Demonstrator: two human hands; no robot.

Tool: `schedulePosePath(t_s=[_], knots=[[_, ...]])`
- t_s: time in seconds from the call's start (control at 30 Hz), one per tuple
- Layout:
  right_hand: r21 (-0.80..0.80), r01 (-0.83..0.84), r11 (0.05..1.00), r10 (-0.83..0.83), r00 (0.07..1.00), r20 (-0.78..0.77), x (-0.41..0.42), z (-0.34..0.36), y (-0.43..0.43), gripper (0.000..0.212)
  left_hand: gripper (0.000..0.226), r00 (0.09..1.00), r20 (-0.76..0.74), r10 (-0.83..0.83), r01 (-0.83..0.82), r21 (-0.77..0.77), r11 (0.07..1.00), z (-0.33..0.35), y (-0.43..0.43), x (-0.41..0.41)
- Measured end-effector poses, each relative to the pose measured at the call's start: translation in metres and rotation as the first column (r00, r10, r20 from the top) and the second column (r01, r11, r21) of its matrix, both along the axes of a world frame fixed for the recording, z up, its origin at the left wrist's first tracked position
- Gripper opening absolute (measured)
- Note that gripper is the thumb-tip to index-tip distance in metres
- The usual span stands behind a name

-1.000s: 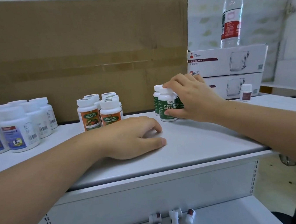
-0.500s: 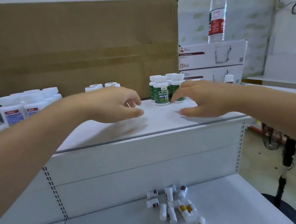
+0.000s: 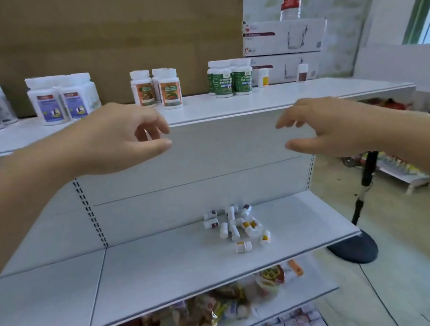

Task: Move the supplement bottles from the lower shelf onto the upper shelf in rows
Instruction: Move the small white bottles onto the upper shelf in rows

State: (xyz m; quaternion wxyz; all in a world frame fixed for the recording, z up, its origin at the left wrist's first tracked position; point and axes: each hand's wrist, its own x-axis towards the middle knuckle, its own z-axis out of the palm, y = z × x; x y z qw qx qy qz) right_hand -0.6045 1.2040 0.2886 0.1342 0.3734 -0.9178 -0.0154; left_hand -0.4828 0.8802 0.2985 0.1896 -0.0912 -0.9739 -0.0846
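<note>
Left hand (image 3: 116, 138), right hand (image 3: 321, 127): grips loose, empty, apparently off upper shelf (image 3: 281, 97); small bottles (image 3: 235, 227) jumbled below.

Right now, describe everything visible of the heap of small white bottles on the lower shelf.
The heap of small white plastic-looking bottles is roughly a dozen capped cylinders, lying on their sides at mixed angles, many touching. Some carry dark red label bands, others yellow ones; the print is too small to read. They lie toward the back right of the pale grey metal lower shelf. One yellow-banded bottle lies alone at the front. Only the shelf touches them.
</note>
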Motion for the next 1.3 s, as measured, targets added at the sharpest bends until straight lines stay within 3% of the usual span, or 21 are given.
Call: schedulePosePath(t_s=[0.17,0.27,0.43,0.53,0.63,0.73,0.9,1.03,1.17,1.3], knots=[[0.085,0.044,0.995,-0.05,0.996,0.077,0.016,-0.057,0.013,0.05,0.033,0.995,0.102,-0.004,0.01,-0.068,0.998,-0.053,-0.006,0.016],[0.108,0.053,0.993,-0.071,0.983,0.169,0.011,-0.099,0.015,0.05,0.05,0.988,0.155,0.015,-0.013,-0.015,1.0,-0.094,-0.012,0.009],[0.083,0.072,0.994,-0.096,0.935,0.341,-0.019,-0.17,0.0,0.047,0.04,0.96,0.269,0.074,-0.089,0.044,0.995,-0.165,-0.02,-0.027],[0.039,0.075,0.996,-0.085,0.901,0.426,-0.049,-0.215,-0.02,0.046,0.048,0.952,0.302,0.049,-0.088,0.115,0.989,-0.208,-0.02,-0.061],[-0.003,0.059,0.998,-0.051,0.882,0.468,-0.082,-0.262,-0.045,0.047,0.031,0.943,0.331,0.036,-0.096,0.167,0.981,-0.253,-0.014,-0.103],[-0.008,0.04,0.999,-0.03,0.857,0.514,-0.113,-0.31,-0.068,0.048,0.029,0.928,0.369,0.053,-0.139,0.208,0.968,-0.306,-0.004,-0.147],[0.094,-0.049,0.994,0.0,0.887,0.461,-0.151,-0.39,-0.088,0.055,0.035,0.858,0.479,0.184,-0.35,0.283,0.893,-0.389,0.015,-0.22],[0.099,-0.068,0.993,0.022,0.912,0.41,-0.164,-0.42,-0.092,0.043,0.031,0.831,0.488,0.265,-0.458,0.333,0.824,-0.436,0.029,-0.265],[-0.049,-0.088,0.995,0.101,0.881,0.462,-0.172,-0.425,-0.09,0.042,0.033,0.822,0.471,0.321,-0.519,0.387,0.762,-0.454,0.039,-0.288],[-0.397,0.177,0.9,0.138,0.75,0.647,-0.173,-0.401,-0.088,0.029,0.026,0.833,0.489,0.26,-0.516,0.515,0.684,-0.442,0.038,-0.282]])
